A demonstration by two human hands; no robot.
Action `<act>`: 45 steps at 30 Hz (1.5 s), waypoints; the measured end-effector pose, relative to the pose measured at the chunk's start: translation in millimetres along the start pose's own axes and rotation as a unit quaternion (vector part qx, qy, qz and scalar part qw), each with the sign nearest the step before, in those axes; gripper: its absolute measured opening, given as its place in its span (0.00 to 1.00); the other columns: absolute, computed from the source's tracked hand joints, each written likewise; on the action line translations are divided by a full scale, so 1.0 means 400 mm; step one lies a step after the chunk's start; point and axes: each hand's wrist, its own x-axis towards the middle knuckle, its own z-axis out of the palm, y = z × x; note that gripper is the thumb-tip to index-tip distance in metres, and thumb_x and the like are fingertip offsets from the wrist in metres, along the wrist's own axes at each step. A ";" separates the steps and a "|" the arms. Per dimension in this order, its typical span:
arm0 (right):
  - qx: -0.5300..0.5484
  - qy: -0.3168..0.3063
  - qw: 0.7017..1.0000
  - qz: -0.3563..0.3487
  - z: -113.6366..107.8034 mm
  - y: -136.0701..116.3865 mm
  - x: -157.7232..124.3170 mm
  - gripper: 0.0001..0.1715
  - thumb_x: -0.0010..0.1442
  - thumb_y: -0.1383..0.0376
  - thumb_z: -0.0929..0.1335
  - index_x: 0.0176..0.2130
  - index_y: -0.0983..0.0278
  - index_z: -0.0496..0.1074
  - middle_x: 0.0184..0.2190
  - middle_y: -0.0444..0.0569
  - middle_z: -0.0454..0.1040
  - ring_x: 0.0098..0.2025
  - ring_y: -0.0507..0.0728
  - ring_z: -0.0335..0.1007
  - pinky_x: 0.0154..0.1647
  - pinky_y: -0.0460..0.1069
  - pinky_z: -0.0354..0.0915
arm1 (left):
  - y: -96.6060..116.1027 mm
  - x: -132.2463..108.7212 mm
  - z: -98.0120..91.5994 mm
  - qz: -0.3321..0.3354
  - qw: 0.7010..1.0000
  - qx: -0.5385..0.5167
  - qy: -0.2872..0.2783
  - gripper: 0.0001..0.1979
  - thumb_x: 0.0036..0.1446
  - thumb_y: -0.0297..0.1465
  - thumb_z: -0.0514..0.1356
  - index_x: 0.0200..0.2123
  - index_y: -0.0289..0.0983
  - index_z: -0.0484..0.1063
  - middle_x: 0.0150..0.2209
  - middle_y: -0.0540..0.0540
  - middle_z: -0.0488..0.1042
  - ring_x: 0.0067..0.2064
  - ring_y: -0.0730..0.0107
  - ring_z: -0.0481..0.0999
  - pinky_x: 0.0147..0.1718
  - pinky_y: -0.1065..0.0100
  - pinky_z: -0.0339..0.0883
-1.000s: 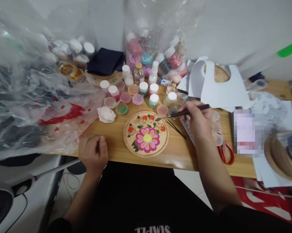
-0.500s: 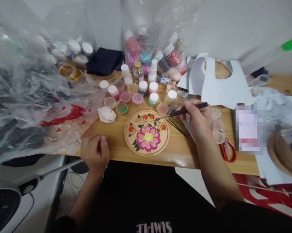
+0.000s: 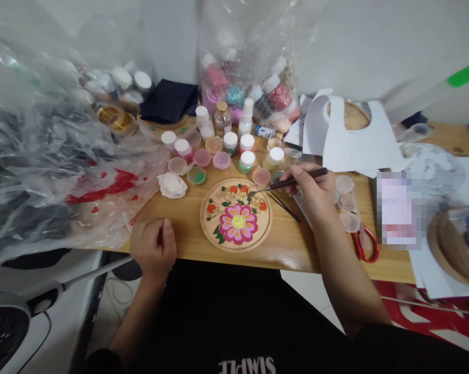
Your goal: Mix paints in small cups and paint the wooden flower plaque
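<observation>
My right hand [image 3: 316,189] is closed around the dark handle of a small palette knife [image 3: 285,183]. The knife's thin metal tip rests on or just over the upper part of a round wooden board [image 3: 205,226], beside its orange flowers; whether it touches I cannot tell. A large pink flower with a yellow centre [image 3: 238,222] and green leaves decorate the board. To the left of it, my left hand [image 3: 153,241] lies as a loose fist at the table's front edge, with nothing visible in it. Two thin dark sticks [image 3: 285,206] lie between the board and my right hand.
Behind the board stand several white-capped paint jars [image 3: 247,162] and open cups, one with green paint [image 3: 196,175]. A crumpled tissue [image 3: 172,185] lies left, near plastic bags [image 3: 102,171]. Red-handled scissors [image 3: 365,244], a phone [image 3: 398,208] and white paper [image 3: 359,145] are on the right.
My right hand has shifted slightly left, and the knife's handle with it, while its tip stays at about the same place on the board. My left hand has not moved.
</observation>
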 end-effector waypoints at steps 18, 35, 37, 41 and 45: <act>-0.005 0.011 1.000 -0.028 0.001 -0.022 -0.019 0.19 0.55 0.51 0.72 0.23 0.62 0.75 0.17 0.42 0.70 0.17 0.47 0.61 0.17 0.43 0.56 | -0.008 -0.009 0.001 0.009 1.000 0.007 0.008 0.09 0.63 0.25 0.54 0.29 0.37 0.68 0.26 0.45 0.72 0.31 0.64 0.69 0.33 0.64 0.62; -0.159 -0.010 0.956 -0.246 0.184 -0.097 -0.165 0.11 0.65 0.60 0.66 0.42 0.61 0.76 0.37 0.49 0.78 0.37 0.54 0.74 0.37 0.49 0.69 | -0.023 -0.007 0.009 -0.128 0.967 -0.221 -0.006 0.12 0.61 0.37 0.57 0.35 0.37 0.77 0.33 0.43 0.74 0.38 0.61 0.72 0.42 0.60 0.64; -0.218 -0.018 0.908 -0.357 0.264 -0.081 -0.228 0.13 0.67 0.62 0.63 0.46 0.63 0.74 0.38 0.52 0.78 0.40 0.56 0.73 0.40 0.51 0.70 | -0.028 0.001 -0.001 -0.147 0.950 -0.275 -0.020 0.14 0.61 0.40 0.57 0.36 0.37 0.78 0.33 0.43 0.74 0.38 0.61 0.73 0.43 0.60 0.66; -0.320 0.013 0.826 -0.465 0.399 -0.010 -0.316 0.15 0.67 0.63 0.63 0.49 0.66 0.73 0.41 0.56 0.76 0.43 0.57 0.71 0.42 0.51 0.69 | -0.038 0.022 -0.021 -0.173 0.894 -0.404 -0.085 0.23 0.63 0.46 0.53 0.33 0.36 0.79 0.30 0.44 0.75 0.35 0.62 0.75 0.39 0.59 0.70; -0.351 0.033 0.804 -0.478 0.455 0.041 -0.352 0.13 0.67 0.65 0.62 0.44 0.63 0.74 0.37 0.53 0.75 0.40 0.56 0.70 0.39 0.51 0.67 | -0.040 0.041 -0.029 -0.187 0.825 -0.506 -0.169 0.28 0.63 0.50 0.50 0.27 0.35 0.78 0.26 0.44 0.74 0.31 0.62 0.74 0.33 0.59 0.70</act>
